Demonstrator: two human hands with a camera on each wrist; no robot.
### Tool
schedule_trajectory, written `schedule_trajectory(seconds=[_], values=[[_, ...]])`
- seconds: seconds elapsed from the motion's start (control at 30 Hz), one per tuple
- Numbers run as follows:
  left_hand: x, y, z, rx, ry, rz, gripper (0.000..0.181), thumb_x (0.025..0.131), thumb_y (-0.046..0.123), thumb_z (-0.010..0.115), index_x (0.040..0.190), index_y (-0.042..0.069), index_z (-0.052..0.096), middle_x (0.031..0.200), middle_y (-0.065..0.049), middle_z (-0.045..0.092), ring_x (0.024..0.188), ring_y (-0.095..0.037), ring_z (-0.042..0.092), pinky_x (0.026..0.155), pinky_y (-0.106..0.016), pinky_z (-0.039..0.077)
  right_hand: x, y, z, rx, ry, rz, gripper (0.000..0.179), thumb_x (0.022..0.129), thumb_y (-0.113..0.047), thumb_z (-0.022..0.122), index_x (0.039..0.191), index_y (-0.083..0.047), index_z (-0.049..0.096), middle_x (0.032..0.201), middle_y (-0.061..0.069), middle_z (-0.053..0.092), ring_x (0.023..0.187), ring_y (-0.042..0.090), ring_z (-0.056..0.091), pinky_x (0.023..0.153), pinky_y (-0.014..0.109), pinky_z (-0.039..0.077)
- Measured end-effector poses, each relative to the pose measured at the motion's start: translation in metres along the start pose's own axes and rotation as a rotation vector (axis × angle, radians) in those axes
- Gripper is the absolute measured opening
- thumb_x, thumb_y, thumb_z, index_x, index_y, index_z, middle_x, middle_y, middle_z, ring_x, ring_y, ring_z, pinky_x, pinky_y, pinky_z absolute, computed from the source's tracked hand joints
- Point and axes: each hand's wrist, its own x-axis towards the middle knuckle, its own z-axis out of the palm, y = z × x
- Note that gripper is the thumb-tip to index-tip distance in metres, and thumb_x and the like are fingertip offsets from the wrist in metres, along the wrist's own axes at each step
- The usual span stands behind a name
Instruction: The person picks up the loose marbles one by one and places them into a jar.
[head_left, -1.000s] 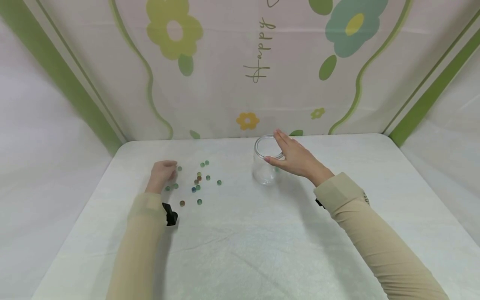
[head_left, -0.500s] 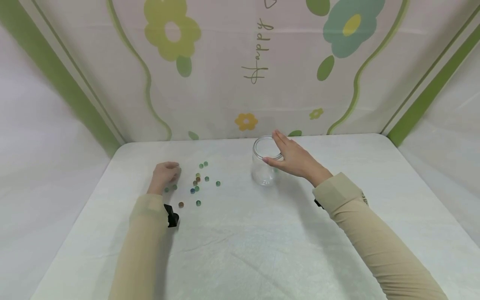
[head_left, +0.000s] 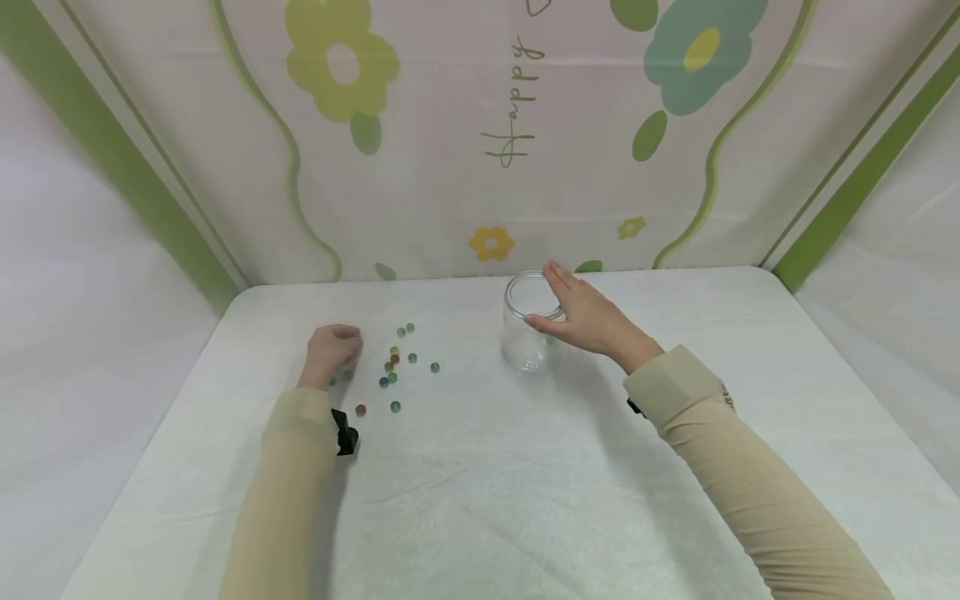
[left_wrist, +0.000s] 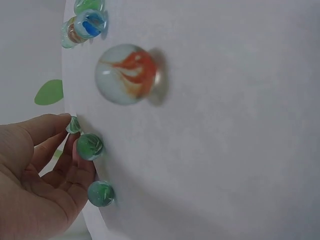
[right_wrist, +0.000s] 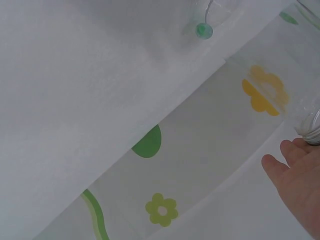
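On the left of the table, my left hand [head_left: 330,352] pinches a green marble [left_wrist: 73,125] between thumb and fingertips; the head view hides this marble. Two more green marbles, a nearer one [left_wrist: 90,146] and another [left_wrist: 101,193], lie beside its curled lower fingers. My right hand [head_left: 596,318] touches the rim of an upright clear glass jar [head_left: 525,346], fingers straight along the far right side and thumb at the near side. Low at the jar's right side, a green marble [right_wrist: 204,31] shows, seemingly inside the glass.
Several loose marbles lie between the left hand and the jar, among them a blue one [head_left: 384,382], an orange-brown one [head_left: 361,410] and a green one [head_left: 435,367]. A white cloth covers the table [head_left: 480,500]. Behind its far edge hangs a flower-printed curtain [head_left: 442,167].
The left hand has come in over the green marble near its fingertips and pinches it; that marble no longer shows in the head view. The right hand and jar stay in place.
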Motion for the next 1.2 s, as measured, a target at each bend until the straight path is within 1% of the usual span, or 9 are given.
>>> schedule_trajectory(seconds=[0.13,0.23,0.37,0.5,0.6,0.73,0.97,1.1,1.2], values=[[0.001,-0.001,0.001,0.022,0.012,0.011,0.042,0.098,0.018,0.044,0.136,0.0,0.049,0.144,-0.022,0.044,0.137,-0.039,0.036,0.113,-0.051,0.037,-0.001,0.0,0.0,0.007,0.005,-0.006,0.1,0.088,-0.071,0.043,0.154,-0.006,0.005,0.162,0.012,0.004,0.15,0.031,0.01,0.124,0.049,0.013],[0.001,0.0,0.001,0.03,0.017,0.022,0.042,0.098,0.018,0.043,0.135,-0.001,0.049,0.144,-0.023,0.044,0.137,-0.04,0.036,0.113,-0.051,0.036,-0.001,0.0,-0.001,0.006,0.0,-0.01,0.101,0.088,-0.071,0.043,0.153,-0.006,0.004,0.162,0.012,0.003,0.15,0.032,0.009,0.124,0.05,0.012],[-0.002,0.003,-0.001,0.014,0.011,0.01,0.042,0.099,0.019,0.043,0.137,0.0,0.047,0.145,-0.023,0.044,0.137,-0.039,0.036,0.113,-0.051,0.037,-0.001,0.0,-0.001,0.002,-0.013,-0.005,0.096,0.091,-0.065,0.045,0.154,-0.006,0.001,0.162,0.011,0.001,0.15,0.031,0.007,0.124,0.049,0.011],[-0.007,0.007,-0.003,-0.03,0.002,-0.014,0.044,0.099,0.019,0.043,0.14,0.002,0.044,0.148,-0.021,0.041,0.139,-0.038,0.034,0.115,-0.051,0.035,0.0,0.0,-0.001,-0.001,-0.015,0.0,0.095,0.091,-0.063,0.046,0.154,-0.007,0.002,0.163,0.01,0.001,0.15,0.031,0.008,0.124,0.05,0.012],[-0.009,0.011,-0.005,-0.11,-0.009,-0.015,0.045,0.1,0.02,0.043,0.142,0.002,0.042,0.149,-0.021,0.039,0.137,-0.037,0.038,0.115,-0.047,0.036,0.001,0.001,0.0,0.0,-0.01,0.0,0.095,0.091,-0.063,0.046,0.154,-0.007,0.003,0.163,0.01,0.002,0.15,0.031,0.008,0.124,0.05,0.013],[-0.012,0.018,-0.005,-0.253,-0.036,0.01,0.046,0.101,0.02,0.043,0.144,0.001,0.038,0.15,-0.019,0.038,0.133,-0.033,0.046,0.113,-0.038,0.041,0.0,0.0,0.0,0.003,-0.003,-0.003,0.095,0.091,-0.063,0.048,0.154,-0.007,0.004,0.163,0.01,0.003,0.15,0.03,0.009,0.124,0.049,0.014],[-0.015,0.037,-0.001,-0.401,-0.104,0.043,0.049,0.102,0.021,0.045,0.146,0.005,0.035,0.154,-0.014,0.034,0.137,-0.026,0.042,0.115,-0.03,0.038,0.0,0.001,-0.001,-0.004,-0.006,-0.005,0.095,0.091,-0.064,0.046,0.154,-0.007,0.002,0.162,0.011,0.002,0.149,0.034,0.01,0.122,0.053,0.016],[-0.017,0.047,0.003,-0.513,-0.153,0.076,0.049,0.102,0.02,0.044,0.147,0.005,0.033,0.155,-0.013,0.032,0.14,-0.024,0.039,0.116,-0.028,0.036,0.001,0.001,0.0,-0.009,-0.014,0.001,0.096,0.091,-0.064,0.045,0.153,-0.006,0.001,0.162,0.012,0.001,0.149,0.035,0.009,0.122,0.053,0.015],[-0.02,0.055,0.006,-0.592,-0.177,0.098,0.048,0.102,0.017,0.043,0.147,0.004,0.032,0.155,-0.013,0.032,0.14,-0.025,0.037,0.115,-0.025,0.036,0.001,0.0,-0.001,-0.005,-0.019,0.005,0.096,0.091,-0.064,0.045,0.153,-0.007,0.0,0.162,0.011,0.0,0.149,0.034,0.008,0.123,0.052,0.014]])
